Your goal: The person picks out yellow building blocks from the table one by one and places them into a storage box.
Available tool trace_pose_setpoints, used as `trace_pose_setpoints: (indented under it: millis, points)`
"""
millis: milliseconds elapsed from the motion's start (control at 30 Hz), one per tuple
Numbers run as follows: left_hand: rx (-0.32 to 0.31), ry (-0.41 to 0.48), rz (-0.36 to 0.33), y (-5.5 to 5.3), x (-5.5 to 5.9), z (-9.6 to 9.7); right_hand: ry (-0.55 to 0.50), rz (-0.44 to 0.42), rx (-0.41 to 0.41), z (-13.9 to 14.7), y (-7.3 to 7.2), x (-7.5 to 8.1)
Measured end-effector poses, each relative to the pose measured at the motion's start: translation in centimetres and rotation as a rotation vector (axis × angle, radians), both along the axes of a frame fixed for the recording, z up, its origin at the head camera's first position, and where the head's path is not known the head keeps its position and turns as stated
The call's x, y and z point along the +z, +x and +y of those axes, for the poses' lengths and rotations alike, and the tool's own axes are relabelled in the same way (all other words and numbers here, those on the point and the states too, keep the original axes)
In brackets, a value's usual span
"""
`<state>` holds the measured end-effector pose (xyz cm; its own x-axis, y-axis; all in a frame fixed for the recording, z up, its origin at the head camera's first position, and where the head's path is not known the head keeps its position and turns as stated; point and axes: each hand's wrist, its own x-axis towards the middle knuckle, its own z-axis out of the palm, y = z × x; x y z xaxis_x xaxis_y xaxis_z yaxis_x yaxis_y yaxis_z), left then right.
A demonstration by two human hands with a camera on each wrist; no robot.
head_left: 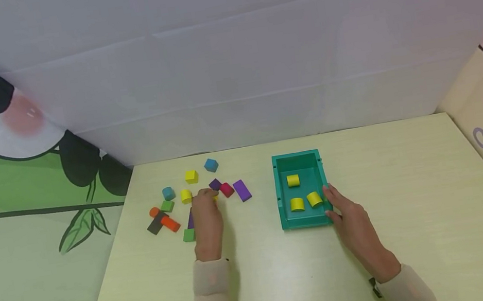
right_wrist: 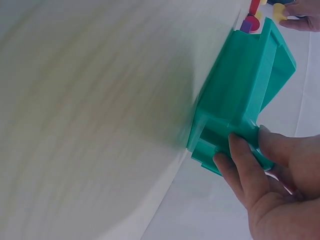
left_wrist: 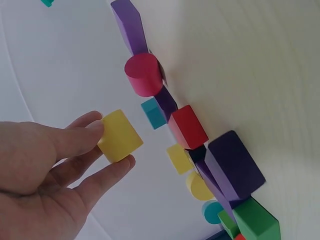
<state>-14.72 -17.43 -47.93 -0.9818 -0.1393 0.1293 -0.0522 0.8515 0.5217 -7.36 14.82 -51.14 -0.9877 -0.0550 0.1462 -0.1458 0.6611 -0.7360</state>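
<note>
My left hand (head_left: 207,223) is over the right part of the scattered blocks. It pinches a yellow cylinder block (left_wrist: 121,136) between thumb and fingertips, raised off the table in the left wrist view. From the head, fingers mostly cover that block. My right hand (head_left: 360,231) holds the right side of a teal plastic bin (head_left: 308,221), thumb and fingers at its rim and outer wall (right_wrist: 230,80). Inside the bin lie three yellow cylinders: one toward the back (head_left: 293,181) and two nearer the front, one of them tilted (head_left: 314,199).
Around the left hand lie a purple block (head_left: 242,190), a red cylinder (head_left: 226,189), a blue block (head_left: 211,165), a yellow cube (head_left: 191,176) and another yellow cylinder (head_left: 186,196). Orange, green and dark blocks (head_left: 155,226) sit further left. A pale cloth wall (head_left: 229,69) backs the table.
</note>
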Motion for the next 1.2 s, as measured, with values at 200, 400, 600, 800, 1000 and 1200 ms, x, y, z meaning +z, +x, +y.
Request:
trace_pose_setpoints:
  millis: [200, 400, 600, 800, 1000, 1200]
  points:
    - [-0.015, 0.000, -0.005, -0.1, 0.3, 0.8, 0.007, -0.021, 0.003, 0.1, 0.0, -0.1]
    - [-0.036, 0.005, 0.015, -0.2, 0.4, 1.5, 0.011, -0.029, 0.008, 0.1, -0.1, -0.2]
    - [-0.077, 0.000, 0.062, -0.2, 0.1, 2.4, 0.012, -0.039, 0.009, 0.1, -0.2, -0.2]
    - [-0.100, 0.007, 0.041, -0.1, -0.2, 3.7, 0.011, -0.030, 0.003, 0.0, -0.2, -0.1]
    - [-0.147, -0.011, 0.048, 0.2, 0.2, 5.1, 0.017, -0.028, -0.004, 0.0, 0.0, 0.1]
    - [-0.156, -0.022, 0.024, 0.3, 0.4, 6.3, 0.018, -0.026, -0.005, 0.0, 0.0, 0.1]
